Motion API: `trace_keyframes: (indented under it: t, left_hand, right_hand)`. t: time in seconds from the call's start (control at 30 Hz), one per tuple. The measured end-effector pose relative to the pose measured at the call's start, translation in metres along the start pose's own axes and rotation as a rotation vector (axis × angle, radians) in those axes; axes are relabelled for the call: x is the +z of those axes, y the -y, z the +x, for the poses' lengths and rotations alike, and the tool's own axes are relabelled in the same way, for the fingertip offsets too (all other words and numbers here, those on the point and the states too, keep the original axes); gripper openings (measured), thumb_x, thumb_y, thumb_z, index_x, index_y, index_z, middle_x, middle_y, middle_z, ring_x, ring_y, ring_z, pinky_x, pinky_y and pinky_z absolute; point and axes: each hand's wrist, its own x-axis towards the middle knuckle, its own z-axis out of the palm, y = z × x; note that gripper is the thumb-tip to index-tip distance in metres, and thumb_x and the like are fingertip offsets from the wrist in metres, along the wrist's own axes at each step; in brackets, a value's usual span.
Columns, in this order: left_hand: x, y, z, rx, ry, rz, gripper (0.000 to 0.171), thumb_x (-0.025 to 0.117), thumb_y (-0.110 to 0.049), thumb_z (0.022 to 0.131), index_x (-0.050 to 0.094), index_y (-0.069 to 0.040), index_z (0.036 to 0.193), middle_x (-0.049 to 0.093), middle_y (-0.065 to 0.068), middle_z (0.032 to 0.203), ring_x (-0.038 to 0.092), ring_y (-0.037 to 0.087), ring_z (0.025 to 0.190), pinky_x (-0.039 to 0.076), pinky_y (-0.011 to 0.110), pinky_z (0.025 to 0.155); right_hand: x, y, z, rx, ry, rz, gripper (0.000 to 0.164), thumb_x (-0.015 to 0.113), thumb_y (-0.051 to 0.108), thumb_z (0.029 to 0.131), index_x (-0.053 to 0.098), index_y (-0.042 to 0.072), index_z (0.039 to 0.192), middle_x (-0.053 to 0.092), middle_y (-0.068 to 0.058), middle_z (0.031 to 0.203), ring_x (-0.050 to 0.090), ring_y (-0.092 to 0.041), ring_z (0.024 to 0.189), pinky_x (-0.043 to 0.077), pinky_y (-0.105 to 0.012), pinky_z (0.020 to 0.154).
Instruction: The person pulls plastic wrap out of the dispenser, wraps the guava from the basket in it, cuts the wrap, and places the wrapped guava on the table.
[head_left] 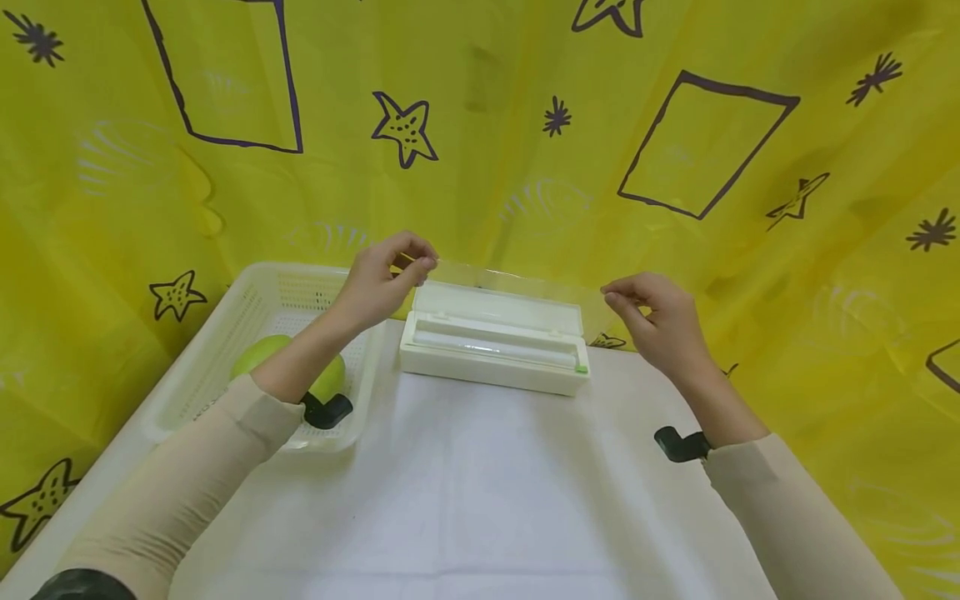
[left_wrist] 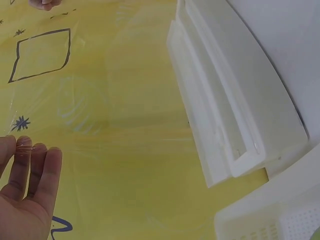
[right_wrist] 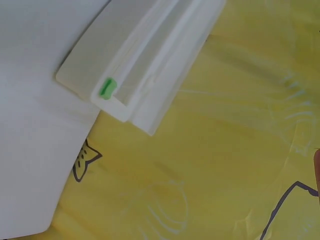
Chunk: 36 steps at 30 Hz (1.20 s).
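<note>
A sheet of clear plastic wrap [head_left: 517, 273] stretches above the open lid of a white wrap dispenser [head_left: 487, 375]. My left hand [head_left: 381, 279] pinches one corner of it between thumb and fingers; in the left wrist view, shiny film crosses the fingertips of that hand [left_wrist: 30, 195]. At the opposite corner, my right hand [head_left: 660, 321] pinches the wrap, thumb against fingers. Only a fingertip [right_wrist: 317, 165] of it enters the right wrist view. Inside the dispenser lies the wrap roll [head_left: 487, 348], and a small green piece [right_wrist: 107, 88] sits at its right end.
Left of the dispenser stands a white plastic basket [head_left: 258, 271] holding round green fruit [head_left: 258, 352], partly hidden by my left forearm. A white cloth [head_left: 465, 492] covers the table. Behind it hangs a yellow curtain [head_left: 480, 67] with dark drawings, close beyond both hands.
</note>
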Motion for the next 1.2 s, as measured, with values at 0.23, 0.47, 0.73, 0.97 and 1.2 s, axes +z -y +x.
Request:
trace_keyframes:
  t: [0.23, 0.47, 0.73, 0.97, 1.2]
  left_hand:
    - [-0.005, -0.009, -0.002, 0.011, 0.005, 0.014, 0.016, 0.059, -0.021, 0.102, 0.066, -0.01, 0.109, 0.067, 0.004, 0.099, 0.064, 0.022, 0.086, 0.051, 0.033, 0.072]
    - [-0.008, -0.014, -0.005, 0.011, 0.003, -0.004, 0.016, 0.059, -0.02, 0.101, 0.066, -0.009, 0.11, 0.067, 0.006, 0.099, 0.064, 0.024, 0.086, 0.051, 0.03, 0.07]
    - [-0.012, -0.017, -0.006, 0.013, -0.013, -0.009, 0.017, 0.058, -0.021, 0.102, 0.067, -0.009, 0.111, 0.067, 0.006, 0.101, 0.064, 0.026, 0.087, 0.05, 0.028, 0.067]
    - [-0.014, -0.021, -0.007, 0.023, -0.016, -0.009, 0.017, 0.057, -0.02, 0.102, 0.066, -0.009, 0.111, 0.067, 0.007, 0.102, 0.064, 0.023, 0.087, 0.05, 0.027, 0.067]
    - [-0.016, -0.025, -0.011, 0.024, -0.01, -0.014, 0.016, 0.058, -0.021, 0.102, 0.066, -0.01, 0.111, 0.067, 0.004, 0.102, 0.065, 0.022, 0.087, 0.051, 0.027, 0.067]
  right_hand:
    - [-0.005, 0.005, 0.001, -0.022, -0.015, 0.012, 0.01, 0.067, 0.008, 0.095, 0.074, 0.004, 0.101, 0.071, -0.006, 0.093, 0.06, -0.015, 0.085, 0.044, -0.012, 0.077]
    - [-0.008, 0.008, 0.0, -0.061, -0.025, 0.019, 0.008, 0.068, 0.005, 0.093, 0.074, 0.002, 0.099, 0.071, -0.007, 0.092, 0.06, -0.014, 0.084, 0.044, -0.011, 0.077]
    - [-0.012, 0.013, 0.0, -0.086, -0.044, 0.04, 0.009, 0.068, 0.003, 0.093, 0.074, 0.003, 0.099, 0.072, -0.006, 0.092, 0.06, -0.012, 0.083, 0.044, -0.01, 0.077]
    - [-0.017, 0.019, 0.0, -0.096, -0.055, 0.039, 0.009, 0.068, 0.001, 0.092, 0.074, 0.004, 0.099, 0.072, -0.006, 0.091, 0.06, -0.012, 0.083, 0.044, -0.008, 0.077]
    - [-0.021, 0.023, -0.003, -0.107, -0.048, 0.043, 0.009, 0.068, 0.001, 0.092, 0.074, 0.003, 0.099, 0.071, -0.005, 0.091, 0.06, -0.009, 0.083, 0.045, -0.008, 0.076]
